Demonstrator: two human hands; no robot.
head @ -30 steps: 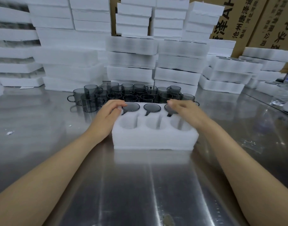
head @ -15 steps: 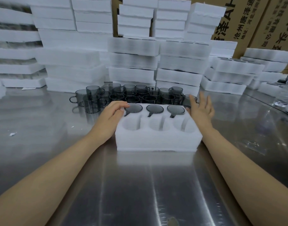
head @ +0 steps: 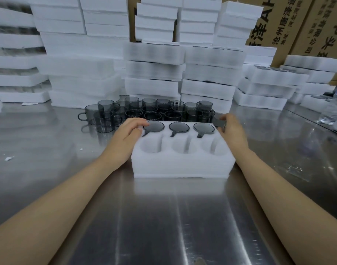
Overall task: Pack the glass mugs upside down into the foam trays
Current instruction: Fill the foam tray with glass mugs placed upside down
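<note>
**foamfan:** why's the tray parked so close to you, and why bottoms up?

**me:** It's close on the steel table (head: 163,217) so I'm not reaching. The tray (head: 183,167) has its near row of three pockets (head: 151,148) empty and the far row filled. Three packed mugs (head: 179,127) sit rim-down, flat bases up, handles in the slots pointing at me. My guess is the foam cradles the rims that way.

**foamfan:** and the hands?

**me:** Left hand (head: 128,133) lies on the tray's far left corner, fingers loosely bent, tips touching the base of the leftmost packed mug. It holds nothing, it just keeps the light foam from sliding, I reckon. Right hand (head: 231,131) is at the far right corner, fingers curled round a dark mug (head: 219,122). My fingers mostly hide it, so I can't say which way up it is. Just behind the tray is the bunch of loose mugs (head: 150,111), upright and handy to grab. Past those are stacks (head: 154,73) of foam, then boxes (head: 278,25).
</note>
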